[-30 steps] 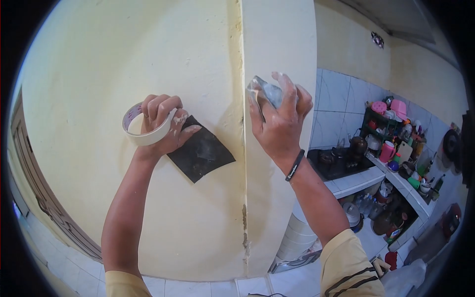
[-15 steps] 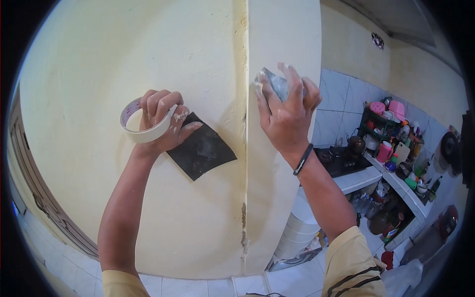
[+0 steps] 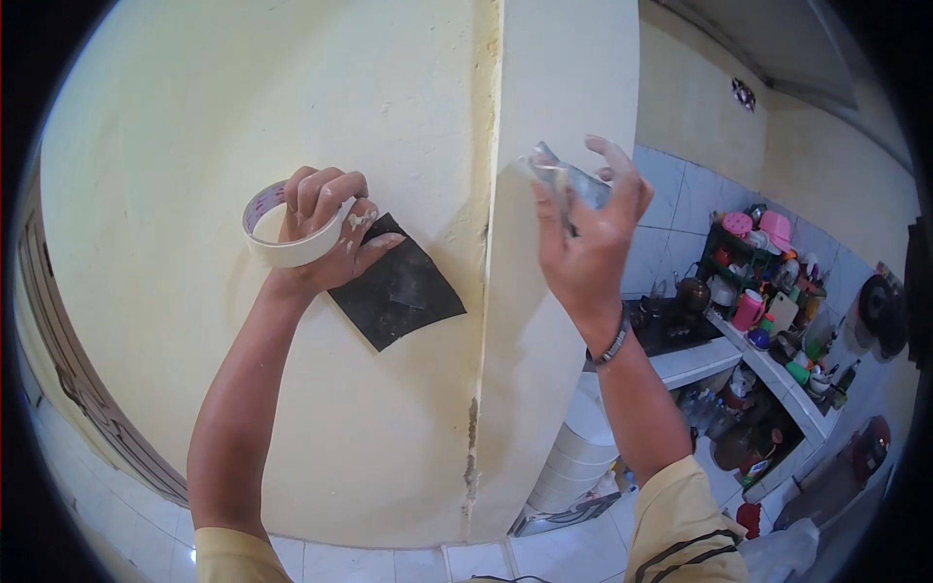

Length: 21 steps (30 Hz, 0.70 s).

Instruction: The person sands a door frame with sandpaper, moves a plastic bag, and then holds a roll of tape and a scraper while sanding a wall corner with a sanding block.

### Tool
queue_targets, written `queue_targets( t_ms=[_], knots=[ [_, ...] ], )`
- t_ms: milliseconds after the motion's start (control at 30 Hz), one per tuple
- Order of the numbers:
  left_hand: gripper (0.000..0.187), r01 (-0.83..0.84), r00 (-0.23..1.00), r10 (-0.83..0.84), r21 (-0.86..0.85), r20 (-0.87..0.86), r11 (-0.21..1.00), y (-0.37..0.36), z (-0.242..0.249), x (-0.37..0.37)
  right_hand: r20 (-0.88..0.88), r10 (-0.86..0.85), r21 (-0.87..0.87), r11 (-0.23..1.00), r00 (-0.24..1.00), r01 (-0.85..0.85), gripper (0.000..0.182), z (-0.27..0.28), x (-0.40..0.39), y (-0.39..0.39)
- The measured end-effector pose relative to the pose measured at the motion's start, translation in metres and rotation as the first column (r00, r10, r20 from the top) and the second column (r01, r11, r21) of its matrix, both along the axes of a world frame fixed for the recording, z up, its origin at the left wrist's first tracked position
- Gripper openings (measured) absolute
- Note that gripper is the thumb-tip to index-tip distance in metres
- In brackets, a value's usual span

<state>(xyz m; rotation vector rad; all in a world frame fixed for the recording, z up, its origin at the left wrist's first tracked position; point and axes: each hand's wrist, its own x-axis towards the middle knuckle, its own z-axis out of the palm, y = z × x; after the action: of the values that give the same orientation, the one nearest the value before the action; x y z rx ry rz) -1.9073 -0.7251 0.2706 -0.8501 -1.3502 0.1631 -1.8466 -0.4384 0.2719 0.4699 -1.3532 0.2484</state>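
Observation:
My left hand is closed, its fingers hooked through a roll of masking tape. The same hand's thumb lies on a black sheet of sandpaper, which hangs against the cream wall. White smears mark the thumb side of this hand. In front of the pillar's right part, my right hand grips a thin, flat grey-blue piece with pale smears. Its exact kind is hard to make out. A dark band circles the right wrist.
A rough, chipped corner groove runs down the wall beside the pillar. To the right are a stove, a crowded dish rack and a tiled counter. White stacked tubs stand low by the pillar.
My right hand has shifted right and slightly down, and the grey-blue piece in it has turned. The left hand keeps the tape and sandpaper in nearly the same place.

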Motion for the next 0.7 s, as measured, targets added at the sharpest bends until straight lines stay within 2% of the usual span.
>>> queue_targets(
  t_ms=[33,67,133,200,267,367,467,567,667,700],
  knots=[
    [0.04,0.0,1.0,0.0,0.008,0.0,1.0,0.0,-0.001,0.0,0.015,0.094,-0.04,0.995,0.995,-0.094,0.021,0.002,0.007,0.002],
    [0.04,0.002,1.0,-0.002,0.012,0.002,1.0,0.0,-0.001,-0.002,0.088,0.275,-0.108,0.958,0.957,-0.265,0.021,0.002,0.016,0.004],
    [0.04,0.012,1.0,-0.012,0.01,-0.003,1.0,0.0,-0.001,-0.004,0.181,0.605,-0.281,0.788,0.776,-0.548,0.021,0.001,0.037,0.008],
    [0.039,0.027,1.0,-0.027,0.005,-0.013,1.0,-0.001,-0.001,-0.004,0.28,0.744,-0.435,0.662,0.607,-0.61,0.025,0.001,0.05,0.015],
    [0.04,0.009,1.0,-0.009,0.01,0.008,1.0,-0.001,-0.002,-0.005,0.299,0.9,-0.572,0.436,0.318,-0.695,0.028,-0.001,0.048,0.03],
    [0.043,-0.012,1.0,0.012,0.023,0.016,1.0,-0.002,-0.003,-0.005,0.266,0.96,-0.659,0.246,0.085,-0.71,0.04,0.0,0.053,0.038],
    [0.043,-0.011,1.0,0.011,0.025,0.029,1.0,-0.002,-0.003,-0.004,0.231,0.973,-0.708,0.184,0.022,-0.682,0.042,-0.001,0.053,0.045],
    [0.042,-0.019,0.999,0.018,0.024,0.029,1.0,-0.002,-0.004,-0.005,0.203,0.977,-0.707,0.191,0.063,-0.681,0.031,0.0,0.057,0.042],
    [0.041,-0.01,1.0,0.01,0.021,0.017,1.0,-0.001,-0.003,-0.004,0.223,0.96,-0.652,0.277,0.17,-0.706,0.025,0.002,0.056,0.039],
    [0.041,-0.006,1.0,0.006,0.018,0.018,1.0,-0.001,-0.003,-0.005,0.248,0.928,-0.608,0.373,0.278,-0.701,0.023,0.003,0.055,0.038]
  ],
)
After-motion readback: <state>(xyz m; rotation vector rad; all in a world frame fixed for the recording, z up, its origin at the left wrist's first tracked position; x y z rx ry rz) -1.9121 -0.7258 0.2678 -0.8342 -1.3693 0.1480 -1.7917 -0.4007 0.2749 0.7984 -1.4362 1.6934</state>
